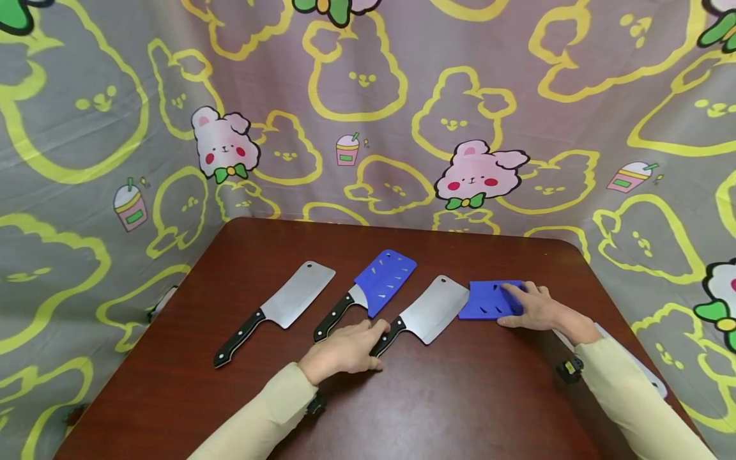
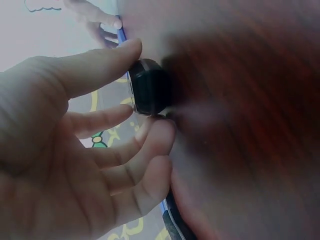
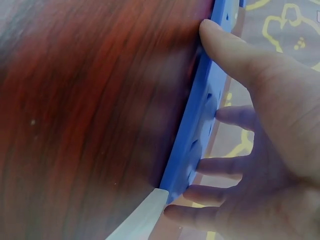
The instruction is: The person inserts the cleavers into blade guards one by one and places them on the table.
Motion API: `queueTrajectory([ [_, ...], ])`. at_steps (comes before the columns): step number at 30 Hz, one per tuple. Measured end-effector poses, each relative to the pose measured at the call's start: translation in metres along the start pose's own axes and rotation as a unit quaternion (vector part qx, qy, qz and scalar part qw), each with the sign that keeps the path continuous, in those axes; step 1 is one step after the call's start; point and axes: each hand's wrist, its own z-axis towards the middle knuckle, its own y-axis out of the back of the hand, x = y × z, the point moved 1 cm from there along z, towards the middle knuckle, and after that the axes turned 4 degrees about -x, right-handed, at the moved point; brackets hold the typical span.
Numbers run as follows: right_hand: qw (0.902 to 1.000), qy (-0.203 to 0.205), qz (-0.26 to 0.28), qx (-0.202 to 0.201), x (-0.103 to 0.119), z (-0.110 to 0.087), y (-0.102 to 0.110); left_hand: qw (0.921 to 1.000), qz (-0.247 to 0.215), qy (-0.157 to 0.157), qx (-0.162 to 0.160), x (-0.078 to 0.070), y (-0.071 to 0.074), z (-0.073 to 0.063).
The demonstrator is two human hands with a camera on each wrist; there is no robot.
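My left hand (image 1: 347,346) is at the black handle of a bare cleaver (image 1: 438,306) in the middle of the table. In the left wrist view, thumb and fingertips pinch the handle (image 2: 150,89) from two sides. A blue blade cover (image 1: 484,300) with slots lies flat beside this cleaver's tip. Over that cover reaches my right hand (image 1: 537,308), its fingers spread. In the right wrist view the thumb touches the edge of the blue cover (image 3: 192,120), and the other fingers lie loosely along its face.
Left of my left hand lies a cleaver in a blue cover (image 1: 384,281), and farther left a bare cleaver (image 1: 299,295). A flat pale piece (image 1: 635,364) with a hole near its end lies partly under my right forearm. A patterned curtain (image 1: 368,128) surrounds the brown table (image 1: 460,396).
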Motion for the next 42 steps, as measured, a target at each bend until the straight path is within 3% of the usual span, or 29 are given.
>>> queueTrajectory([
  [10,0.9999,-0.005,-0.005,-0.012,0.003,0.002,0.003,0.9989,0.015,0.033,0.030,0.001,0.003,0.003],
  [14,0.9999,-0.012,-0.009,0.001,0.005,0.001,0.003,0.9979,0.021,0.043,0.043,0.002,0.002,0.004],
  [18,0.9994,-0.023,-0.017,0.021,0.006,0.001,0.002,0.9983,0.015,0.044,0.034,0.003,-0.001,0.007],
  [25,0.9997,-0.023,0.009,-0.004,0.008,0.003,0.001,0.9988,0.020,0.039,0.023,0.004,0.000,0.013],
  [28,0.9994,-0.020,0.023,-0.014,0.010,0.003,0.002,0.9982,-0.005,0.051,0.030,0.006,0.002,0.013],
  [31,0.9989,-0.005,0.037,-0.028,0.012,0.001,0.006,0.9945,-0.063,0.075,0.036,0.009,0.004,0.012],
  [35,0.9973,0.011,0.054,-0.048,0.012,-0.004,0.013,0.9792,-0.176,0.098,0.025,0.017,0.009,0.009],
  [38,0.9963,0.017,0.066,-0.053,0.011,-0.009,0.019,0.9665,-0.239,0.093,0.011,0.024,0.016,0.007],
  [40,0.9950,0.023,0.080,-0.055,0.010,-0.013,0.024,0.9615,-0.261,0.086,0.003,0.029,0.022,0.005],
  [42,0.9927,0.031,0.098,-0.063,0.011,-0.017,0.029,0.9613,-0.264,0.079,-0.004,0.034,0.027,0.003],
])
